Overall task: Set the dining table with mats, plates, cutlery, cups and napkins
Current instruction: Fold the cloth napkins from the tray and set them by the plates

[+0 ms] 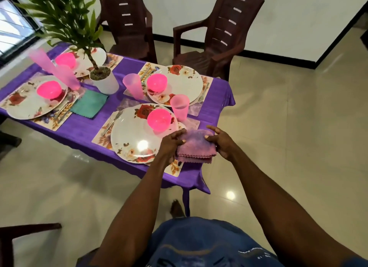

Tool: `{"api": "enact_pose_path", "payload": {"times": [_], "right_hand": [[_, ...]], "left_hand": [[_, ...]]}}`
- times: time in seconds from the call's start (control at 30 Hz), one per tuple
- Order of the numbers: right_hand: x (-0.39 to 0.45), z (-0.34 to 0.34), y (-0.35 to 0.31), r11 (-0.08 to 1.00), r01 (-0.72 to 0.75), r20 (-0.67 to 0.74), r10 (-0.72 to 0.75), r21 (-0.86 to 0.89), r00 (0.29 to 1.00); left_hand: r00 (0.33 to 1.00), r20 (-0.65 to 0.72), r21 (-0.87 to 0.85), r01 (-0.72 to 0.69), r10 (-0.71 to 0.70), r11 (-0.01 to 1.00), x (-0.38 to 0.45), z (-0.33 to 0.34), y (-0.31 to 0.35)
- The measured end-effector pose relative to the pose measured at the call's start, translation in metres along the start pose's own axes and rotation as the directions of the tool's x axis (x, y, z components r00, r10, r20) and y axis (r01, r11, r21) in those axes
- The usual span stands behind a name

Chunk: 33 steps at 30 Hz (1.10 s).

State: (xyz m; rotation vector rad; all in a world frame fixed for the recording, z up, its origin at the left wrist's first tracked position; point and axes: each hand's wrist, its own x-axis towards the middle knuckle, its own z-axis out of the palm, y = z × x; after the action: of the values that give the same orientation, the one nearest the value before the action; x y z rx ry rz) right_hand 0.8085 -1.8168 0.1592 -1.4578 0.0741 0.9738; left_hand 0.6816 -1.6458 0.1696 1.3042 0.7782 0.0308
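Note:
A folded purple napkin (196, 147) lies at the near right corner of the table, just right of the nearest floral plate (131, 135). My left hand (171, 145) grips its left edge and my right hand (219, 142) holds its right edge. That plate carries a pink bowl (159, 119) and sits on a floral mat (103, 135) with a fork (114, 120) at its left. A pink cup (179, 106) stands behind the napkin. Three other places have plates with pink bowls. A green napkin (89, 104) lies by the left plate.
A potted plant in a white pot (104, 81) stands mid-table on the purple tablecloth (83, 127). More pink cups (133, 85) stand around it. Two brown plastic chairs (217, 37) are beyond the table. Tiled floor surrounds it; another chair's edge (29, 229) shows near left.

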Motion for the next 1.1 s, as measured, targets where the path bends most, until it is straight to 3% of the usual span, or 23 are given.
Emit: {"api": "enact_pose_path", "payload": {"times": [0.07,0.2,0.37,0.5,0.63,0.77,1.0,1.1], "right_hand": [[0.004,0.000,-0.002,0.996,-0.026,0.051,0.030,-0.080,0.998],[0.027,-0.001,-0.019,0.993,-0.013,0.022,0.016,-0.121,1.000],[0.060,-0.010,-0.044,0.895,0.026,-0.011,-0.035,-0.445,0.999],[0.081,-0.011,-0.063,0.769,0.094,0.054,-0.077,-0.632,0.996],[0.109,-0.008,-0.079,0.642,0.228,0.190,-0.129,-0.732,0.973],[0.134,-0.015,-0.087,0.476,0.377,0.368,-0.116,-0.794,0.923],[0.154,-0.020,-0.084,0.451,0.419,0.402,-0.139,-0.788,0.905],[0.163,-0.020,-0.085,0.397,0.447,0.418,-0.163,-0.802,0.894]], "left_hand": [[0.996,-0.074,-0.037,0.049,-0.052,0.998,0.003,0.002,-0.004],[0.995,-0.093,-0.047,0.033,-0.037,0.998,0.013,0.011,-0.010],[0.998,-0.045,0.145,-0.037,0.044,0.989,0.022,0.031,-0.024],[0.981,-0.167,0.183,-0.065,0.097,0.981,0.032,0.055,-0.023],[0.902,-0.387,0.196,-0.124,0.193,0.973,0.049,0.082,-0.027],[0.829,-0.532,0.207,-0.072,0.174,0.976,0.050,0.110,-0.029],[0.760,-0.617,0.288,-0.023,0.203,0.957,0.052,0.138,-0.036],[0.784,-0.591,0.314,0.007,0.190,0.949,0.051,0.145,-0.031]]}}
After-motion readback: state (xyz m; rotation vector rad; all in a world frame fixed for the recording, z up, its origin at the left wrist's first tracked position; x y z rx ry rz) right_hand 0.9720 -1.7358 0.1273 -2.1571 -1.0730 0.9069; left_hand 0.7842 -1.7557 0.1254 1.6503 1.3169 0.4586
